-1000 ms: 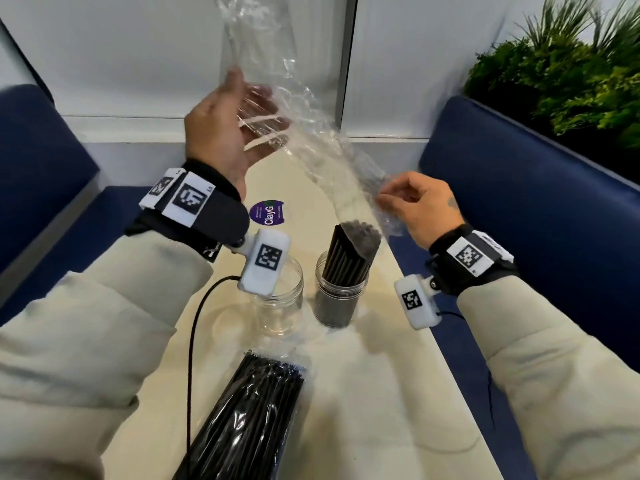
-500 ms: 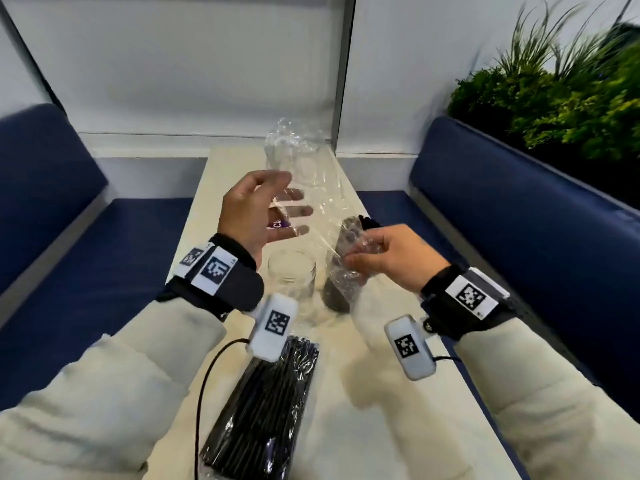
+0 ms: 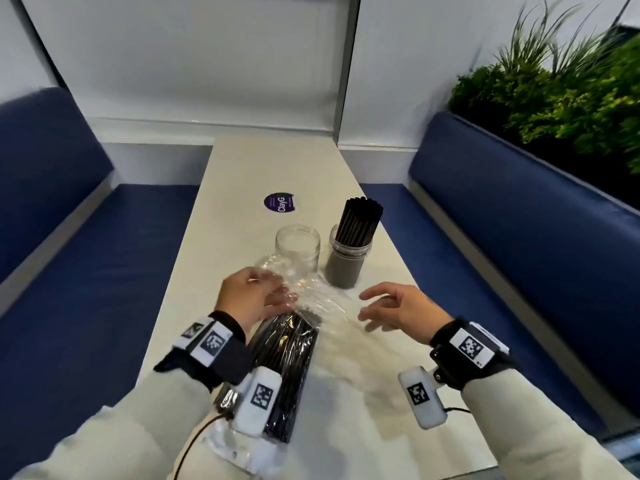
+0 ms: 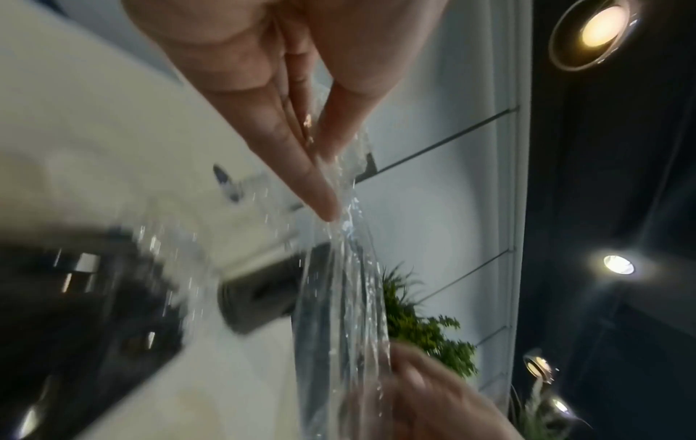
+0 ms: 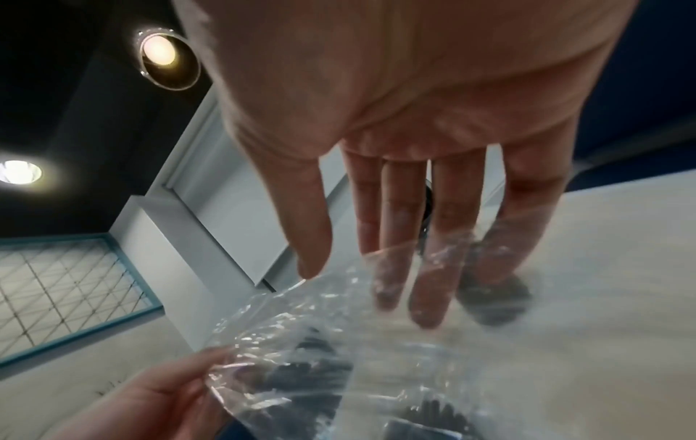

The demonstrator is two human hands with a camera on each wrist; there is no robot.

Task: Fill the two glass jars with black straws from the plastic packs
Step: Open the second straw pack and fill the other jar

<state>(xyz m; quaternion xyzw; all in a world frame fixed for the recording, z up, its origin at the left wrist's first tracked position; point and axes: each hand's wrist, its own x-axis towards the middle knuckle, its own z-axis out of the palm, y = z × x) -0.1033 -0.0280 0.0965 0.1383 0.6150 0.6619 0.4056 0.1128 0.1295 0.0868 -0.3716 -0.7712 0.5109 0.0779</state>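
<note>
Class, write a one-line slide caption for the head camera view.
Left hand pinches the empty clear plastic wrapper; right hand hovers open; one glass jar holds black straws.

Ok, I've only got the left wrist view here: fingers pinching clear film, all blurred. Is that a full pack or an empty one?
Observer: Empty. In the head view the left hand holds the empty clear pack low over the table, at the far end of the full pack.
Operator: And the right hand?
Observer: The right hand has its fingers spread and grips nothing.
Operator: How far along are the jars?
Observer: The right jar is packed with black straws; the left jar is empty.
</note>
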